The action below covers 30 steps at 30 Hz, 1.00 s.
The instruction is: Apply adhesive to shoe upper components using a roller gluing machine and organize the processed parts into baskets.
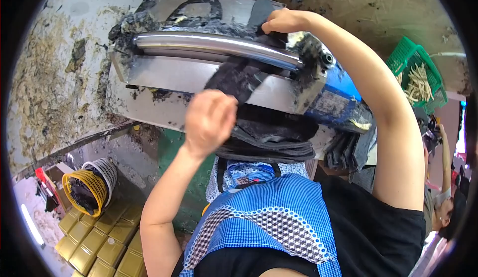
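Observation:
A metal roller machine stands in front of me, with a shiny steel roller across it. A dark grey, fuzzy flat piece, like felt or leather, lies on the near plate and runs up to the roller. My left hand, slightly blurred, is closed with curled fingers at this piece's near edge; what lies inside it is hidden. Behind the roller's right end, my right hand is closed, fingers pinching a dark flat piece. A stack of dark flat pieces lies between the machine and my apron.
Dark fluff clings to the machine. More dark pieces hang in a bundle at right, near a blue housing. A green basket holds pale strips. Yellow and white baskets stand at lower left by gold tins. Another person is at far right.

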Tool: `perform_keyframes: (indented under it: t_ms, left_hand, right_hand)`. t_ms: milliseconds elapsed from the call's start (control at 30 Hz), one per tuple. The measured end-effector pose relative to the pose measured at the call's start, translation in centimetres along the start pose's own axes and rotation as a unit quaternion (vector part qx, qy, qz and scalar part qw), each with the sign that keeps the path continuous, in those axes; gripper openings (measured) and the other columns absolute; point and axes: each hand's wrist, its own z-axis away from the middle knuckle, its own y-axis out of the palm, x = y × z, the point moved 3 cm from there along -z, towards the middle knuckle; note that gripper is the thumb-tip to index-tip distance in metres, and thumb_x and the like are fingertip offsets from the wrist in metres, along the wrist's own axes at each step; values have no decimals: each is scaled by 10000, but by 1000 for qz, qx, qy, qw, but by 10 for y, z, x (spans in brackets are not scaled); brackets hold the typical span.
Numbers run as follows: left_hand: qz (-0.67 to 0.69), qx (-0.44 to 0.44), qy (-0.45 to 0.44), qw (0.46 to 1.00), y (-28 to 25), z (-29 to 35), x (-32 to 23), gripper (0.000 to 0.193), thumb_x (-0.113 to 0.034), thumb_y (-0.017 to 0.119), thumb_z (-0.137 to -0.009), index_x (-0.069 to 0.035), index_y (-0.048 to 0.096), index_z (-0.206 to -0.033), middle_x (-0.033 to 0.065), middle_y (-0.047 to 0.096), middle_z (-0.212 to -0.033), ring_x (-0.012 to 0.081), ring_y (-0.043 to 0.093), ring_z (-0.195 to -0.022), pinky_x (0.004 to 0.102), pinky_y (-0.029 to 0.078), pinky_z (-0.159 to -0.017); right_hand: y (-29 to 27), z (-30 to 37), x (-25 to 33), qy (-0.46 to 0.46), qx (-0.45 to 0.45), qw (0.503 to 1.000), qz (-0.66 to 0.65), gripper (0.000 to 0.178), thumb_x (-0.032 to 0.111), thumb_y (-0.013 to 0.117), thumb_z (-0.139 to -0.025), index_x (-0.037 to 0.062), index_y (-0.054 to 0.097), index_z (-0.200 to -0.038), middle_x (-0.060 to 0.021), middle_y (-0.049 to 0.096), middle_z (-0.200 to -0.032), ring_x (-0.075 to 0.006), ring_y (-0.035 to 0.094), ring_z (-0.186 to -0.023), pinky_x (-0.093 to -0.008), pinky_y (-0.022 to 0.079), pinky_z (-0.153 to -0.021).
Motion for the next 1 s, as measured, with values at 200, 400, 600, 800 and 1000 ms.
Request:
perform_keyframes:
  t_ms: [200, 400, 600, 800, 1000]
  left_hand:
    - [19, 269, 34, 962, 105, 47, -67, 450, -395, 772, -842, -89, 673, -1156, 118, 663, -1135, 293, 652, -1040, 428, 521, -873]
    - [70, 439, -195, 874, 130, 34, -50, 574, -517, 678, -918, -41, 659, -1237, 252, 667, -1139, 417, 681, -1035, 517, 561, -869]
    - [13, 518, -104, 849, 132, 36, -65, 759, -509, 790, -803, -15, 595, -1344, 236, 641, -1277, 417, 669, -1089, 503, 555, -913]
    - [219, 381, 110, 891, 76, 24, -82, 211, -137, 759, -772, -83, 639, -937, 119, 657, -912, 353, 654, -960, 480, 532, -776]
    - [167, 532, 21, 830, 41, 33, -88, 481, -192, 742, -787, -122, 556, -1225, 156, 744, -884, 388, 730, -810, 519, 572, -670]
  right_hand:
    - [-21, 25, 3, -130, -223, 950, 175, 402, 316, 755, -703, -30, 721, -904, -206, 719, -902, -394, 705, -893, -471, 576, -807]
    - [-41, 84, 54, -149, -324, 901, 248, 327, 288, 741, -700, 15, 748, -881, -173, 654, -1038, -347, 575, -1110, -449, 535, -931]
    - [-57, 126, 76, -212, -437, 831, 271, 251, 248, 719, -723, 17, 719, -819, -154, 648, -1005, -344, 590, -1079, -437, 549, -892]
    - [-79, 163, 74, -185, -443, 845, 237, 251, 259, 698, -776, 27, 659, -861, -159, 636, -974, -364, 655, -961, -467, 567, -807]
    - [-110, 167, 88, -181, -480, 827, 230, 261, 235, 660, -803, 14, 599, -927, -232, 691, -870, -442, 688, -876, -524, 555, -775]
